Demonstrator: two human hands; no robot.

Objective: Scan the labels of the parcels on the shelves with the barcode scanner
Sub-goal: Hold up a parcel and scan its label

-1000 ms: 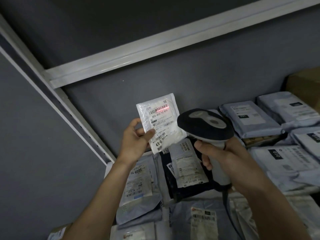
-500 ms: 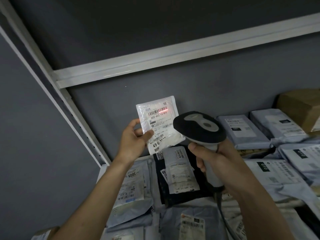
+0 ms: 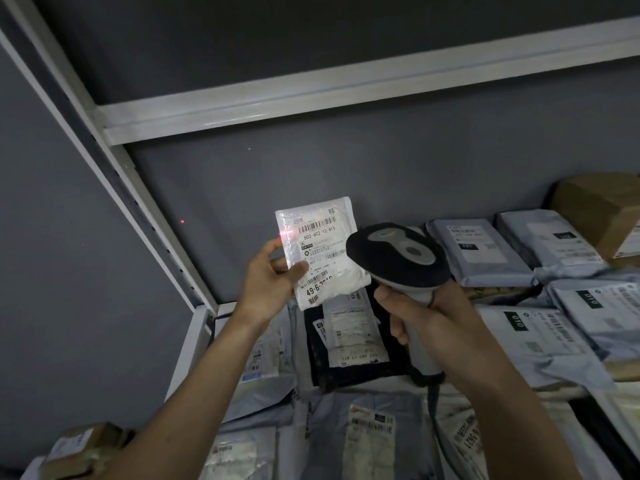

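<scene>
Head view: a person stood at a shelf of parcels, both hands raised before the grey back wall
Left hand [image 3: 268, 278]: held a white parcel [image 3: 322, 252] upright, thumb pressed on its front near the lower left edge, the other fingers behind it and mostly hidden
Right hand [image 3: 420, 322]: fingers curled round the grip of the barcode scanner [image 3: 398, 259]; whether the index finger pressed the trigger could not be told
Parcel position: above and just right of the left thumb, label facing the person, long axis near vertical with the top leaning slightly left
Scanner position: head just right of the parcel and overlapping its lower right corner in the view, pointing away from the person toward the label
Red light: a glow sat on the parcel's left edge just above the left fingertips, left of the top barcode [image 3: 318, 224]; a separate red dot [image 3: 182, 221] showed on the wall well left of the parcel
Key relation: the barcode lay up and to the right of where the glow fell, so the beam appeared off target; judged that aim needed to swing right, or the left hand to shift the parcel left
Nearer hand: the left already held the parcel; the right held only the scanner
Other stock: grey mailer bags [image 3: 481, 256], a black parcel [image 3: 346, 344] and a cardboard box [image 3: 599, 209] lay on the shelf below and right of the hands, judged not yet handled
</scene>
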